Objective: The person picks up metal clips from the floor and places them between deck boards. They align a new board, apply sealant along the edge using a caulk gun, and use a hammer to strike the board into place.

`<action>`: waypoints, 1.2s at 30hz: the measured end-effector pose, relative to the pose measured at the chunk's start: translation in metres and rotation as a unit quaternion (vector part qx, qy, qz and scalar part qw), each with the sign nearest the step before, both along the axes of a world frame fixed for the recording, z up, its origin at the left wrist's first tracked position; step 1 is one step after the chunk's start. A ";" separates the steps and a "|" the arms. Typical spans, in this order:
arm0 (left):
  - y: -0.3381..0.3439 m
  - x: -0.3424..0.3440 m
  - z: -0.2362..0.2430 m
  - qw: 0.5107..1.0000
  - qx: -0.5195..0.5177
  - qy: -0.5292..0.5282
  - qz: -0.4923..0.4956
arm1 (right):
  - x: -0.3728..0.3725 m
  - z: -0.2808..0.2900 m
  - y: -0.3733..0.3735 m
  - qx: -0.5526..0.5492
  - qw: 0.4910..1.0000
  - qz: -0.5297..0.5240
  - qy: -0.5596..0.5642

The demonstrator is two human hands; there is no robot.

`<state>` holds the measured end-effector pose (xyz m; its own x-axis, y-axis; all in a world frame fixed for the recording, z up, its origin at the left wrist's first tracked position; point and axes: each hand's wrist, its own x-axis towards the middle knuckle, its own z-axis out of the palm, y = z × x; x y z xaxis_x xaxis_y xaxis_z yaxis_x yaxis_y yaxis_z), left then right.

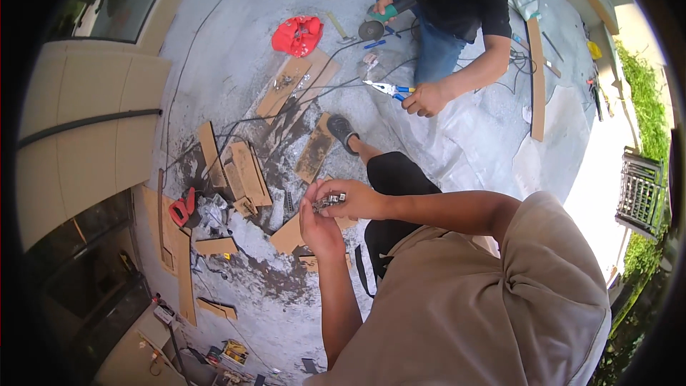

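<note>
In the middle of the head view, my right hand [351,199] grips a small cluster of shiny metal pieces [331,201], too small to name exactly. My left hand [318,229] is raised against it with curled fingers; what sits in them is mostly hidden. Beyond my hands, a co-worker kneels on one knee at the top, holding blue-handled pliers [393,90] in one hand and a green angle grinder [379,23] in the other. My bent leg and grey clog [341,131] are just past my hands.
Tan board offcuts [250,171], dark debris and cables cover the floor at left, with a red tool [183,207] and red cloth item [296,36]. A long board [536,78] and crumpled sheeting lie at right. Wall panels [93,143] border the left, greenery the right.
</note>
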<state>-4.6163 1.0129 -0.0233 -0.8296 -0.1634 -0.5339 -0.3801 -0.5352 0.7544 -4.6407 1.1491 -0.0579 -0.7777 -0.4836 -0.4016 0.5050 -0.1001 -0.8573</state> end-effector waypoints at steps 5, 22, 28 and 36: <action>0.033 0.099 0.046 0.995 -0.041 0.001 0.090 | 0.082 0.051 0.017 -0.008 0.995 0.070 0.068; 0.179 0.266 0.057 0.966 -0.189 0.043 0.172 | 0.259 0.069 0.126 -0.163 0.984 0.034 -0.059; 0.288 0.314 0.041 0.964 -0.246 0.073 0.066 | 0.320 0.058 0.237 -0.154 0.968 -0.084 -0.181; 0.358 0.399 0.076 0.946 -0.309 0.095 -0.002 | 0.405 0.047 0.311 -0.279 0.914 -0.036 -0.293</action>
<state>-4.2170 1.3710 0.0529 -0.9027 -0.3916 -0.1780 -0.2065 0.0315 0.9779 -4.2354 1.4598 -0.0108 -0.5456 -0.6960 -0.4668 0.8361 -0.4901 -0.2465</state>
